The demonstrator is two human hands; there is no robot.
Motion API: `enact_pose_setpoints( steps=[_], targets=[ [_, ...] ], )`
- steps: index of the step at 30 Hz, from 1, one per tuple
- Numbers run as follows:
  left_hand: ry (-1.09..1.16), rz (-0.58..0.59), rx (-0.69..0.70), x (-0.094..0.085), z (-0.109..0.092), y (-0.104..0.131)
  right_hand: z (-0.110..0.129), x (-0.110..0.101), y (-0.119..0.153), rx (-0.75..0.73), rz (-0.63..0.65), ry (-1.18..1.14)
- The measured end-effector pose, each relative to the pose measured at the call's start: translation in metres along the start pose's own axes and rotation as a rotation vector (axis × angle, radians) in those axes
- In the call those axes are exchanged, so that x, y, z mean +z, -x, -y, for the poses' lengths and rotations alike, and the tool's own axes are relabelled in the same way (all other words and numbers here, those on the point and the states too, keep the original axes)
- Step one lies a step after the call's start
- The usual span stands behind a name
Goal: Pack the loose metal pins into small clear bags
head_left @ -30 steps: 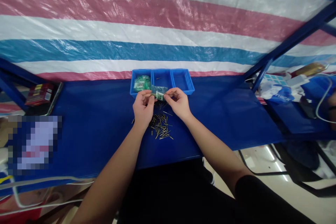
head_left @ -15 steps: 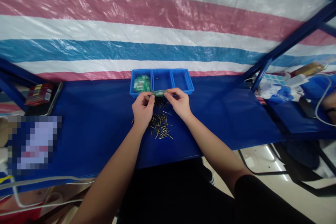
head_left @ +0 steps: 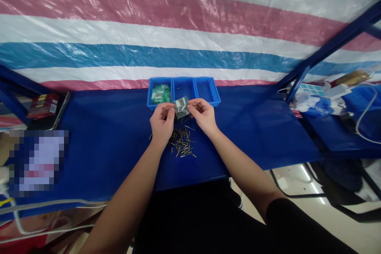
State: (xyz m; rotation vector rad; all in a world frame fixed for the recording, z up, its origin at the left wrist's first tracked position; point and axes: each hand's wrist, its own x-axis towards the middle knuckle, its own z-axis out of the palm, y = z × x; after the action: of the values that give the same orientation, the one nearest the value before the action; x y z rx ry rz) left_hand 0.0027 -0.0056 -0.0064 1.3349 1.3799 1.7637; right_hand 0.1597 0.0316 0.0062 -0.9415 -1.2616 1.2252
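A small clear plastic bag (head_left: 181,107) with a printed label hangs between my two hands. My left hand (head_left: 163,121) pinches its left edge, and my right hand (head_left: 203,114) pinches the right edge. Just behind are three joined blue bins. Green-tinted plastic bags (head_left: 161,94) fill the left bin (head_left: 151,87); the middle bin (head_left: 183,80) has one small thin piece in it. Nothing shows inside the right bin (head_left: 206,87). Below my hands, many thin dark and gold pins (head_left: 182,143) lie in a loose pile on the blue table (head_left: 113,135).
Red boxes (head_left: 44,106) sit on a dark tray at the far left, above a blurred-out patch. At the right, behind a blue frame post (head_left: 296,81), are a white plastic bag (head_left: 317,105) and other items. Striped sheeting (head_left: 178,39) hangs behind the table.
The small bag has tilted so that its labelled face now shows, where before it was seen nearly edge-on. Both hands stay in almost the same place.
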Motion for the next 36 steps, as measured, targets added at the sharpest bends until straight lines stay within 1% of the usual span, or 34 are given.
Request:
enact_pose_setpoints(
  steps=[4, 8, 11, 15, 19, 23, 28, 30, 33, 34, 36],
  targets=[
    [0.048, -0.006, -0.008, 0.002, 0.006, 0.000, -0.002, 0.001, -0.001, -0.020, 0.000, 0.000],
    [0.094, 0.027, -0.004, 0.001, 0.005, 0.000, -0.003, 0.001, -0.002, -0.039, -0.011, 0.003],
    [0.070, 0.049, -0.016, 0.001, 0.004, 0.000, -0.002, 0.000, -0.002, -0.049, -0.006, 0.025],
    [0.006, 0.062, -0.033, 0.001, 0.002, 0.001, 0.002, 0.002, -0.001, -0.042, 0.020, -0.044],
    [-0.025, 0.043, -0.055, 0.002, -0.002, 0.000, 0.003, 0.003, 0.001, -0.021, 0.060, -0.061],
    [-0.056, 0.036, -0.054, 0.002, -0.004, 0.000, 0.000, 0.003, 0.002, -0.021, 0.094, -0.008],
    [-0.115, 0.006, -0.020, 0.000, -0.001, 0.003, -0.002, 0.000, 0.002, -0.046, 0.068, 0.096],
    [-0.103, 0.019, -0.028, 0.000, -0.001, 0.004, 0.000, -0.001, 0.003, -0.104, 0.042, 0.198],
    [-0.065, 0.049, -0.027, 0.000, -0.001, 0.007, 0.005, -0.003, 0.004, -0.231, 0.019, 0.329],
    [-0.063, 0.050, -0.006, 0.000, -0.001, 0.007, 0.006, -0.003, 0.004, -0.248, 0.024, 0.332],
    [-0.069, 0.046, 0.051, 0.000, -0.001, 0.008, 0.007, -0.003, 0.005, -0.213, 0.045, 0.295]
  ],
)
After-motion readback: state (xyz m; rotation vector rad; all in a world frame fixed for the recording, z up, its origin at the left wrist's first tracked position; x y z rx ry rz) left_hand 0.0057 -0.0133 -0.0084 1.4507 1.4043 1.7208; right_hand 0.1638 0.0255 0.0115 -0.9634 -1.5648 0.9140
